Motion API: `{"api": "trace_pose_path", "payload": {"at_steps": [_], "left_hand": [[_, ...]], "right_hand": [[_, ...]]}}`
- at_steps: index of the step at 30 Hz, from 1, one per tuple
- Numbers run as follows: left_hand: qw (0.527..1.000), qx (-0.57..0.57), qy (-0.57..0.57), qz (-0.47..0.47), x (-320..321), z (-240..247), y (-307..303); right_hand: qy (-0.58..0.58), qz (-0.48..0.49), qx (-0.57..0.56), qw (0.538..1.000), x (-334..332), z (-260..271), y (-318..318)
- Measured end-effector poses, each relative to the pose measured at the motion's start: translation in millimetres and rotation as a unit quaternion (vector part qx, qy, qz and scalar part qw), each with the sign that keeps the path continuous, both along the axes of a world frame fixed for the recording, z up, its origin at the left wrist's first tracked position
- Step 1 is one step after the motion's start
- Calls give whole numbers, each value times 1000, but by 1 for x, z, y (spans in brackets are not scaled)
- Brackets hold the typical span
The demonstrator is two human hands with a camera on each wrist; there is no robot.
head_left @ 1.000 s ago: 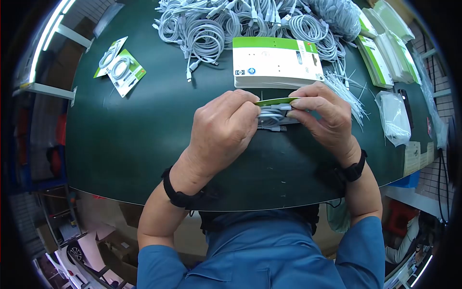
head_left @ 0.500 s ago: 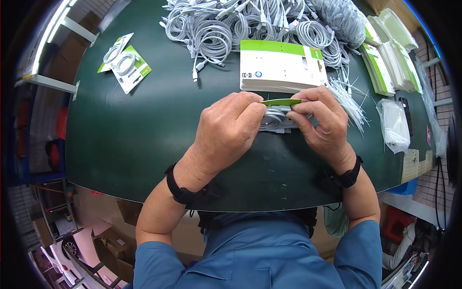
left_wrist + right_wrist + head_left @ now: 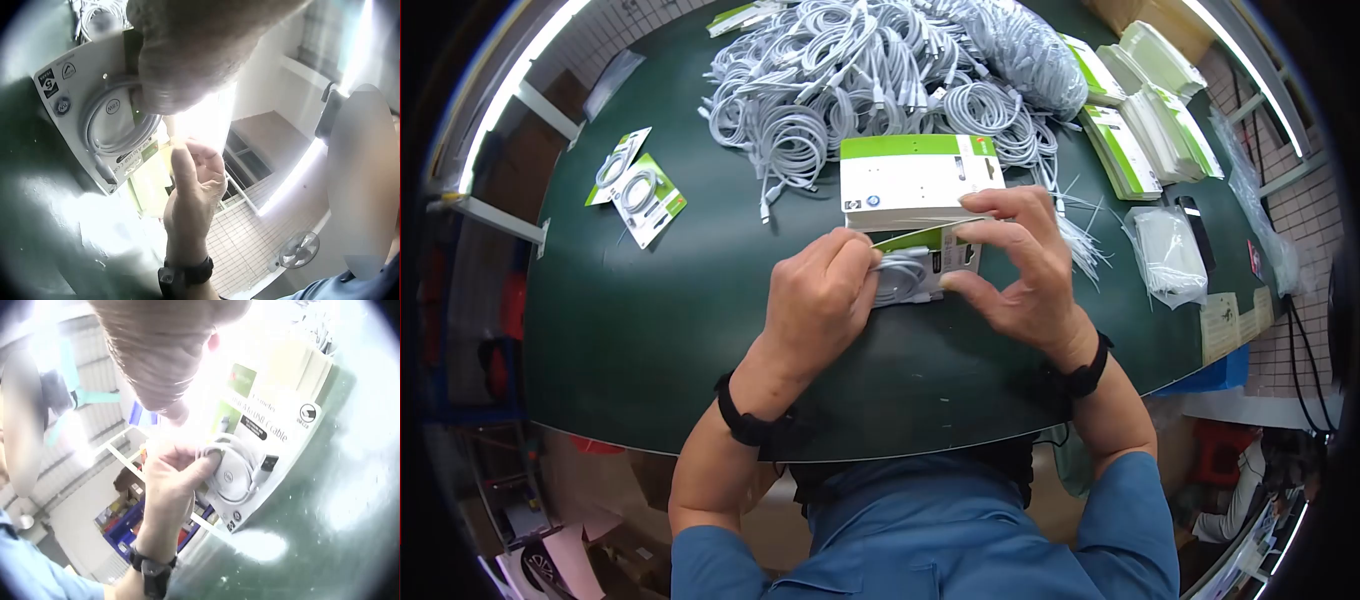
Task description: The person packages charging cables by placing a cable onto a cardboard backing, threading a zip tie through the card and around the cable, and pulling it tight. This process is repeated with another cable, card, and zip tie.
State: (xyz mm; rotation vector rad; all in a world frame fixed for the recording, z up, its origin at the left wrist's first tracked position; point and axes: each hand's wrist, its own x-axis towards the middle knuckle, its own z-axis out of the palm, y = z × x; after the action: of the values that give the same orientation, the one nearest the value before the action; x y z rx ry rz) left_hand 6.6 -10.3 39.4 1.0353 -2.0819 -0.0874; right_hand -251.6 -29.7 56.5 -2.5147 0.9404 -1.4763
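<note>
My left hand pinches the left side of a green and white packaging card, which stands tilted above the table. Against the card's front lies a coiled light grey USB cable; the left thumb presses on the coil in the right wrist view. Its black-tipped USB plug sticks out beside the loops. At the card's right end, my right hand has its thumb and fingers spread apart, with the fingertips near the top edge. Just behind both hands lies a stack of similar cards.
A big heap of coiled cables covers the back of the table. Loose white ties lie right of the card stack, near a clear bag. More card stacks stand at the back right. Two cards with cables lie far left.
The right thumb and fingers have come away from the card and spread. The card now shows more of its front. The head view has shifted, so the table contents sit lower and further left.
</note>
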Motion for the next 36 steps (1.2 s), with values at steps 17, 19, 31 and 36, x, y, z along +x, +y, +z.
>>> {"api": "trace_pose_path", "payload": {"at_steps": [17,19,31,36], "left_hand": [[999,-34,4,11,-12,-9,-4],[999,-36,5,5,-13,-8,-3],[998,-62,3,-25,-18,-11,-3],[997,-73,-11,-24,-17,-15,-9]], "right_hand": [[131,-75,-9,989,34,-35,19],[140,-75,-20,987,34,-36,19],[54,-101,62,991,33,-36,19],[27,-91,98,991,29,-38,17]]}}
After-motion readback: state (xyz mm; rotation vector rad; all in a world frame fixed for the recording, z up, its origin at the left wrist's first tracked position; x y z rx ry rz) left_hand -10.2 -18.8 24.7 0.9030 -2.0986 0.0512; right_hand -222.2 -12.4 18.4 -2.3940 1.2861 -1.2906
